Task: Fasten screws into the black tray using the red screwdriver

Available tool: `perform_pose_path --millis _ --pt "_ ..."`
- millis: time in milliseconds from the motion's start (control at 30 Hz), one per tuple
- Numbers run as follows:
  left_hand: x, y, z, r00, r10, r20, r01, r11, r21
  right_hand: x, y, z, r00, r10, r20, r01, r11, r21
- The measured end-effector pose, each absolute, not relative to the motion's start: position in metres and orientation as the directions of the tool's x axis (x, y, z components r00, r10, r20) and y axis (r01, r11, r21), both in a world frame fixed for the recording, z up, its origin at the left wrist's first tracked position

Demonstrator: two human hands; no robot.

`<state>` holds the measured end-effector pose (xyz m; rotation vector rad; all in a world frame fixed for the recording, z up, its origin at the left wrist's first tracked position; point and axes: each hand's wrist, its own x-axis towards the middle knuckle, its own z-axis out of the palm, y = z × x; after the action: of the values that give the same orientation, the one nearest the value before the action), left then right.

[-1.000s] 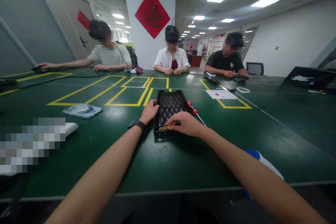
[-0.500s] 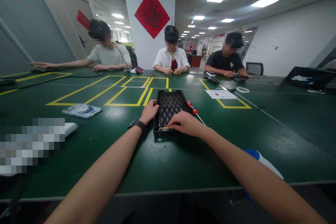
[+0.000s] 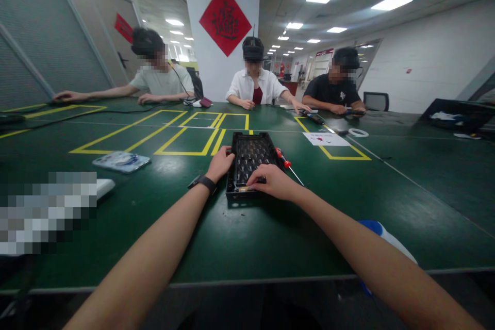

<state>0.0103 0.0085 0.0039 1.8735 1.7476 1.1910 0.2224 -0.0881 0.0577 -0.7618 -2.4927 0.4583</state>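
A black open plastic case (image 3: 253,147) lies on the green table, its inside filled with rows of small pale-tipped posts or slots. My left hand (image 3: 221,161) grips the case's left wall, with the thumb over the rim. Over the near end of the case, my right hand (image 3: 268,179) has thumb and fingers pinched together at a small yellowish part (image 3: 242,189), which sits along the near wall. The fingers partly cover that part, so its kind is hard to make out. Just right of the case lies a red-handled screwdriver (image 3: 286,163), its shaft pointing toward me.
A phone (image 3: 121,161) lies left on the green table (image 3: 201,247). Farther right are a printed paper (image 3: 325,139), a tape roll (image 3: 358,133) and a blue-and-white object (image 3: 386,240) partly behind my right forearm. Three people sit across the table.
My hands and the case stay nearly in place. Across the table, the middle person has stretched an arm out toward a dark device on the right.
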Motion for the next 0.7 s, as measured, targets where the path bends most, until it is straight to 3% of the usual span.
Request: perform_pose_path --millis 200,433,700 --pt "0.01 0.0099 0.0028 -0.1 0.933 0.346 0.66 -0.198 0.725 0.222 -0.0884 0.0561 -0.707 0.618 0.344 0.41 0.755 -0.512" --pt "0.0107 0.0079 0.0045 -0.107 0.935 0.339 0.665 -0.187 0.723 0.2231 -0.0885 0.0591 -0.724 0.588 0.36 0.447 0.798 -0.405" --pt "0.0111 0.0079 0.0048 -0.109 0.935 0.336 0.659 -0.185 0.729 0.2212 -0.0887 0.0615 -0.726 0.595 0.345 0.415 0.779 -0.47"
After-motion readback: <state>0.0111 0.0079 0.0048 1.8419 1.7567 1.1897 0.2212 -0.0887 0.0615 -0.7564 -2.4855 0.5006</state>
